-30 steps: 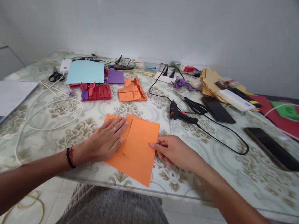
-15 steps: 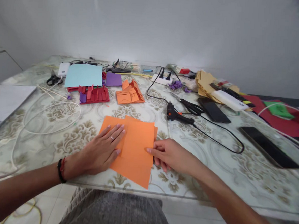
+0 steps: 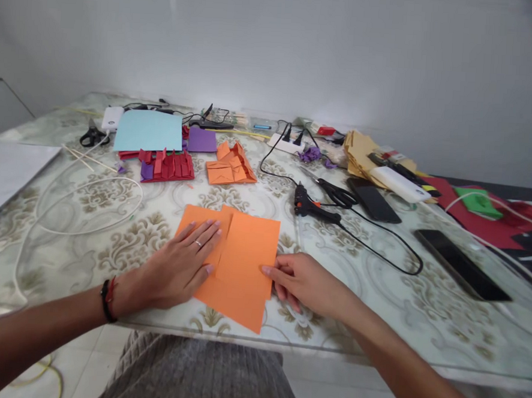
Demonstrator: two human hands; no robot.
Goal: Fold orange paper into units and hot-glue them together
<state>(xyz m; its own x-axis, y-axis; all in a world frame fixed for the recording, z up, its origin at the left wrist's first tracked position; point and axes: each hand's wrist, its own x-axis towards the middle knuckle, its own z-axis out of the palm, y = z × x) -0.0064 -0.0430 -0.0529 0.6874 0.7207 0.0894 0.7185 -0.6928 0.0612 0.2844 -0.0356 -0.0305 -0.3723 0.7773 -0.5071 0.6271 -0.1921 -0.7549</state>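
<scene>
Orange paper (image 3: pixel 247 252) is pinched at one edge by the right grip (image 3: pixel 303 280), so it's lying left of that, long side roughly front-to-back, left part covered by the flat left hand (image 3: pixel 178 270).

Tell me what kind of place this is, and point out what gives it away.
Probably an indoor craft table, perhaps in a home: orange paper sheets lie under the hands, a black glue gun rests beside scissors, and folded red paper pieces lie further back.
</scene>
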